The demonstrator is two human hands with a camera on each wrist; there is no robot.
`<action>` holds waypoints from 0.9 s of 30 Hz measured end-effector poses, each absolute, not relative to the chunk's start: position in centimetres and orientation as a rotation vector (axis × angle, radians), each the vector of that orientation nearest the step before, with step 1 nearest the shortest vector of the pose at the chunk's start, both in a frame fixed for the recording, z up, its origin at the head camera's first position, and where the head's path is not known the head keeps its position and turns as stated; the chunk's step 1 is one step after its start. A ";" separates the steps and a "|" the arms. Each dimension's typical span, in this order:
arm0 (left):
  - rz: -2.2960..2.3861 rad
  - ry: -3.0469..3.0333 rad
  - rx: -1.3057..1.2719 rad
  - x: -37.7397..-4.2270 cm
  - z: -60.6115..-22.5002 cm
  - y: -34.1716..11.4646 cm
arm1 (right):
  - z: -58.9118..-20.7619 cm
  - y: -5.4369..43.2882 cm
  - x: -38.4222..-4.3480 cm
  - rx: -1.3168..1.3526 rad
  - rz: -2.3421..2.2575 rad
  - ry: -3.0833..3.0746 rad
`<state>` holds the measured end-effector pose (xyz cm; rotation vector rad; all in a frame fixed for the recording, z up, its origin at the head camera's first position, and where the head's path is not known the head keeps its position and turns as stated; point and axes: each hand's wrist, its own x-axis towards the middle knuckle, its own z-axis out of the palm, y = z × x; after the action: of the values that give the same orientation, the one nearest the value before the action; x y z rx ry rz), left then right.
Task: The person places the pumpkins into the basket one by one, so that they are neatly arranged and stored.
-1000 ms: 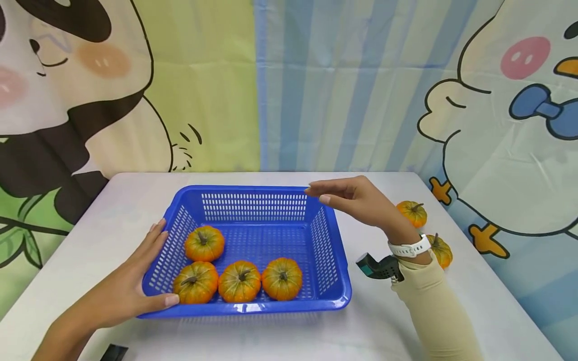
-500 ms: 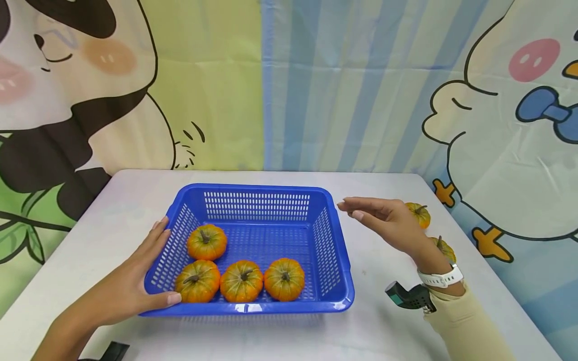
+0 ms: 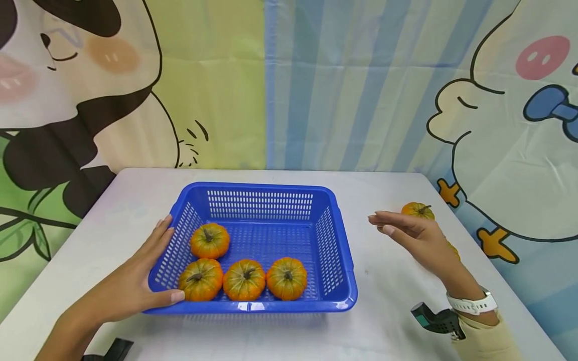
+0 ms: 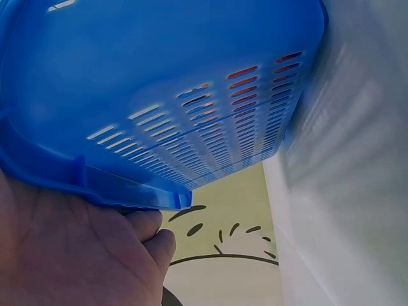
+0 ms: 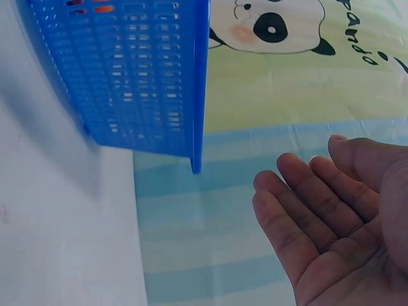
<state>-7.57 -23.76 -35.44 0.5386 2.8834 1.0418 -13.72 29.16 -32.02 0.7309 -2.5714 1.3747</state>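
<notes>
My left hand (image 3: 131, 281) holds the left front corner of a blue plastic basket (image 3: 289, 307), the thumb over the near rim and the fingers along the left rim. In the left wrist view, the palm (image 4: 70, 248) lies right against the outer rim. Several small orange-and-green pumpkins (image 3: 244, 280) sit inside, along the basket's front and left sides. My right hand (image 3: 417, 240) hovers over the table to the right of the basket, fingers nearly straight and holding nothing. Beyond it lies a pumpkin (image 3: 417, 209); another pumpkin (image 3: 453, 249) is mostly hidden behind this hand.
The white table (image 3: 253, 341) ends at a back edge close behind the basket. A curtain (image 3: 307, 90) with cartoon animals hangs behind and along the right side. A white watch (image 3: 473, 304) and a black camera mount (image 3: 437, 321) are on the right wrist.
My right hand has moved from above the basket's right back corner out to the right, toward the two pumpkins on the table. The left hand stays on the basket. The view has shifted slightly.
</notes>
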 end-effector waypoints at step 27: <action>1.038 2.904 0.552 -7.5 -35.6 -23.7 | -35.6 40.8 -10.0 -0.096 1.104 -2.554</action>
<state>-7.54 -23.74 -35.65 0.5518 2.9037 1.0380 -10.04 40.83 -35.55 -0.0960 -2.5543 1.1042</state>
